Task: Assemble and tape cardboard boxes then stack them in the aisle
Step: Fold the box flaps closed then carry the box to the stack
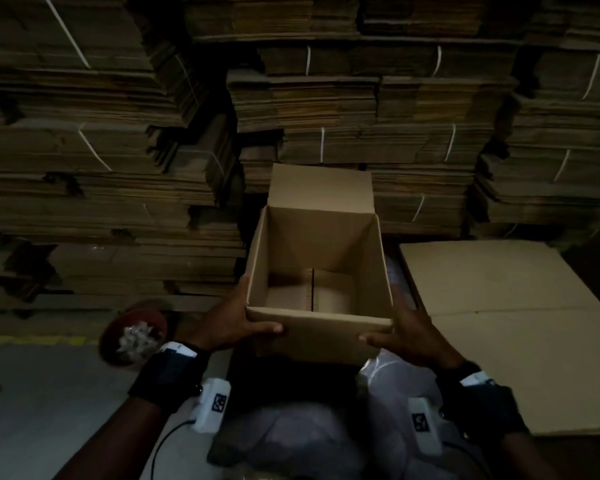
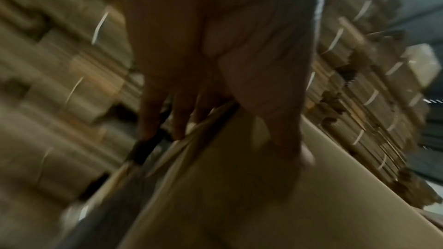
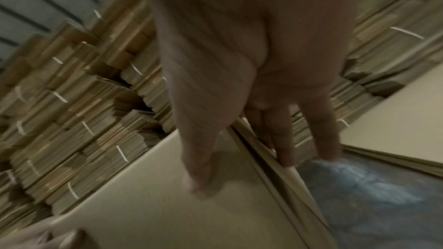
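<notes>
Box: an open cardboard box (image 1: pixel 319 271) sits at the centre of the head view, mouth up, held between both hands above the person's lap.
Box flaps: the far flap (image 1: pixel 321 187) stands upright at 12 o'clock; the near flap (image 1: pixel 321 332) folds down toward the person at 6 o'clock.
Box floor: two bottom flaps meet along a dark seam (image 1: pixel 313 289) running from 12 to 6 o'clock.
Left hand: the left hand (image 1: pixel 234 318) grips the box's near corner at 8 o'clock, thumb laid along the near flap, fingers spread on the left wall; the left wrist view, blurred, shows the same spread fingers (image 2: pixel 179 118) over a cardboard edge.
Right hand: the right hand (image 1: pixel 407 327) grips the near corner at 4 o'clock, thumb on the near flap, fingers spread against the right wall; in the right wrist view the fingers (image 3: pixel 285 139) straddle the box edge.
Flat sheets: a pile of flattened cardboard (image 1: pixel 499 327) lies at 3 o'clock, just beside the box.
Round container: a reddish round container (image 1: pixel 134 336) with crumpled pale scraps stands at 9 o'clock on the grey floor (image 1: pixel 42 410).
Background: strapped bundles of flat cardboard (image 1: pixel 111 150) are stacked high from 9 through 12 to 3 o'clock.
</notes>
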`<move>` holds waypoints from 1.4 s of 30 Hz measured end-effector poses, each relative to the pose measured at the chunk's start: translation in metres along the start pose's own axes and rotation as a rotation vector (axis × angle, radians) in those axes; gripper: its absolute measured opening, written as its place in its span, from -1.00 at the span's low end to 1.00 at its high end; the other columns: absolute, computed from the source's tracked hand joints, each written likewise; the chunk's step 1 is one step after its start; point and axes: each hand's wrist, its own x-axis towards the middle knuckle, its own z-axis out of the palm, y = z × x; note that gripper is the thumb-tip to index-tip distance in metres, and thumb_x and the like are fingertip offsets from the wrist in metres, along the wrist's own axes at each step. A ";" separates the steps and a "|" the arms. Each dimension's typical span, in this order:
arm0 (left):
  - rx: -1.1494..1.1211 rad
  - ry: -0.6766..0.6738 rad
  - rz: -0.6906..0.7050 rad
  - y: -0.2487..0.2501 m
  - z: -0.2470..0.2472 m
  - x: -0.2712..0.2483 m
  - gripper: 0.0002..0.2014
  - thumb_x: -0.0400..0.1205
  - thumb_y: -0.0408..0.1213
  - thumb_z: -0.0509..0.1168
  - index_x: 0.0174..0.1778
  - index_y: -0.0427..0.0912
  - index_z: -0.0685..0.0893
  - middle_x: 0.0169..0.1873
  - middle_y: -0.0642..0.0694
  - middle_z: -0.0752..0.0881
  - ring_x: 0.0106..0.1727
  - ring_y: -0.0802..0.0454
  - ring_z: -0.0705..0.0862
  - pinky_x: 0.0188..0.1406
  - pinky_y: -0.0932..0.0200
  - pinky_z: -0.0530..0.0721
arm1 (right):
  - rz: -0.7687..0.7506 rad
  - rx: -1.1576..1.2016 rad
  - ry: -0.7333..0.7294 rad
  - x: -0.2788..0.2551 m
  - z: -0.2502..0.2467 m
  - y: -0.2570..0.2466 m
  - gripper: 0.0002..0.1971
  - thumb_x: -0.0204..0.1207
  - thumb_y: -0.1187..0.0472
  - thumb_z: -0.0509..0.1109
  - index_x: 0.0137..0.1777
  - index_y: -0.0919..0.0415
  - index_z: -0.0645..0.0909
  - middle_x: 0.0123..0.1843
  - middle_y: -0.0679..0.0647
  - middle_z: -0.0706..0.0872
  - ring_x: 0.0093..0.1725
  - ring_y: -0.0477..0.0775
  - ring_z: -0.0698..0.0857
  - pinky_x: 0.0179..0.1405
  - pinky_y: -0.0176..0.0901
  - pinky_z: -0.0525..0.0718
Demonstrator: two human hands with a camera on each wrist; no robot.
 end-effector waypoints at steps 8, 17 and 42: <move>-0.048 0.194 -0.053 -0.018 0.034 0.007 0.28 0.21 0.45 0.60 0.75 0.18 0.03 0.59 0.04 0.51 0.52 0.09 0.56 0.46 -0.13 0.62 | 0.110 -0.218 -0.048 0.013 -0.019 -0.004 0.19 0.33 -0.16 0.71 0.77 0.03 -0.03 0.33 0.17 0.75 0.19 0.18 0.76 0.13 0.00 0.71; 0.218 0.346 -0.182 0.014 0.052 -0.018 0.33 0.22 0.70 0.21 0.77 0.07 -0.17 0.79 -0.02 -0.12 0.79 -0.06 -0.12 0.73 -0.26 0.07 | -0.154 -0.429 -0.066 0.034 -0.004 -0.118 -0.35 0.61 -0.19 0.43 0.64 -0.01 0.39 0.53 0.13 0.58 0.47 0.25 0.58 0.29 0.04 0.59; -0.044 0.437 0.041 0.037 0.053 -0.020 -0.03 0.39 0.69 0.06 0.66 0.23 0.29 0.67 0.01 0.34 0.67 -0.01 0.31 0.63 -0.13 0.37 | -0.462 -0.018 -0.023 0.021 -0.039 -0.169 -0.70 0.72 0.29 0.34 -0.28 0.32 0.62 -0.50 -0.11 0.53 -0.52 -0.20 0.47 -0.50 -0.25 0.39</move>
